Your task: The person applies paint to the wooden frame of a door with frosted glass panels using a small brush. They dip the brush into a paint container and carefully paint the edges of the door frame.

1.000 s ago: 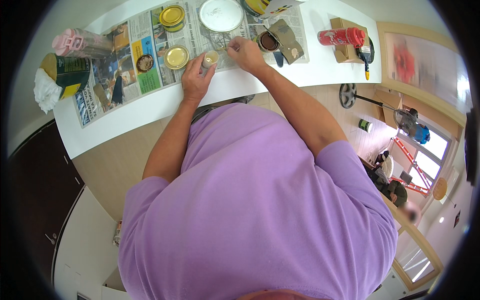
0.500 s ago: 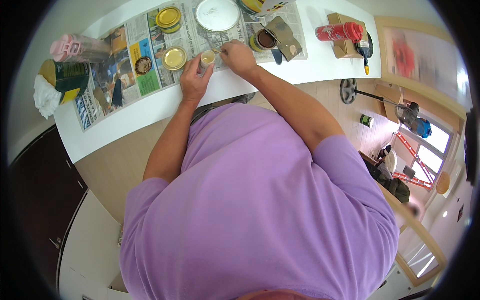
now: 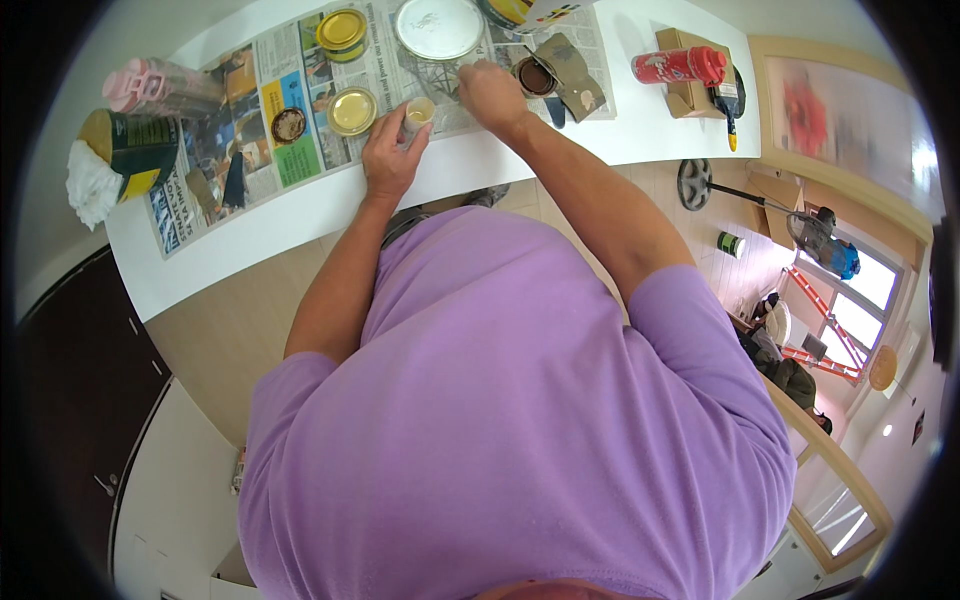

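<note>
From where I stand, the left hand (image 3: 390, 155) has its thumb and fingers curled around a small pale cup (image 3: 418, 113), close to the near edge of the newspaper (image 3: 300, 105) — much where it was half a second ago. It's the right hand (image 3: 492, 97) that has changed: then its fingertips were near the cup's rim, and now it has shifted up and away, just beside the tin of brown paint (image 3: 536, 77). Its fingers are drawn in together — whether they pinch anything, I can't tell. The gold lid (image 3: 352, 111) lies left of the cup, as before.
</note>
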Available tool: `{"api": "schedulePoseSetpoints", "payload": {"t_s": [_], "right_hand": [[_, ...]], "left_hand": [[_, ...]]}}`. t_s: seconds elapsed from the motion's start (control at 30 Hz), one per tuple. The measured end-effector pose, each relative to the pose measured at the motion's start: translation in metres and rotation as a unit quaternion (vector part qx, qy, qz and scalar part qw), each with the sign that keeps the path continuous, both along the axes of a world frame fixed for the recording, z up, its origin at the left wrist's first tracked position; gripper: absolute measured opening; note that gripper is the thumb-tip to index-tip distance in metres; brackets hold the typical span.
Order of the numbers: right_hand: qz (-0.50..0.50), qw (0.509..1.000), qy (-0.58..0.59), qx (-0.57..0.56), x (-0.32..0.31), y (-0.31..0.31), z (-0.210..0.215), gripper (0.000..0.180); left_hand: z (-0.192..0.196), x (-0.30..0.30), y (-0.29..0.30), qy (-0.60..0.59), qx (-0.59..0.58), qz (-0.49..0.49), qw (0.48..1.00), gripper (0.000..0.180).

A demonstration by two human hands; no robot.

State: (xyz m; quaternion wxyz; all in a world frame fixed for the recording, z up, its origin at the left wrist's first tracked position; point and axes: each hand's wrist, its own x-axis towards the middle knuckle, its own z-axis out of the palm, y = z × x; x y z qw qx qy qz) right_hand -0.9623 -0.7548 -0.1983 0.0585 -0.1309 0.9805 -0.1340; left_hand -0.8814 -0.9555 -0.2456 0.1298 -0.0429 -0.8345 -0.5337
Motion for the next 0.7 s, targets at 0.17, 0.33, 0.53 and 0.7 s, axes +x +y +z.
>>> {"api": "schedulePoseSetpoints", "payload": {"t_s": [0.17, 0.33, 0.53, 0.7], "right_hand": [[0.075, 0.995, -0.022, 0.062, 0.005, 0.005, 0.002, 0.017], [-0.018, 0.997, -0.065, -0.027, -0.003, 0.001, 0.011, 0.023], [-0.061, 0.989, -0.128, -0.035, -0.006, 0.001, -0.012, 0.027], [-0.108, 0.989, -0.103, 0.005, -0.005, -0.004, -0.001, 0.027]], "left_hand": [[0.003, 0.0, 0.0, 0.003, -0.003, -0.001, 1.0, 0.049], [0.002, -0.001, 0.001, 0.007, 0.002, 0.0, 1.0, 0.049], [0.003, 0.0, 0.0, 0.006, 0.0, -0.005, 1.0, 0.049], [0.002, -0.001, 0.0, 0.002, 0.0, -0.003, 1.0, 0.049]]}}
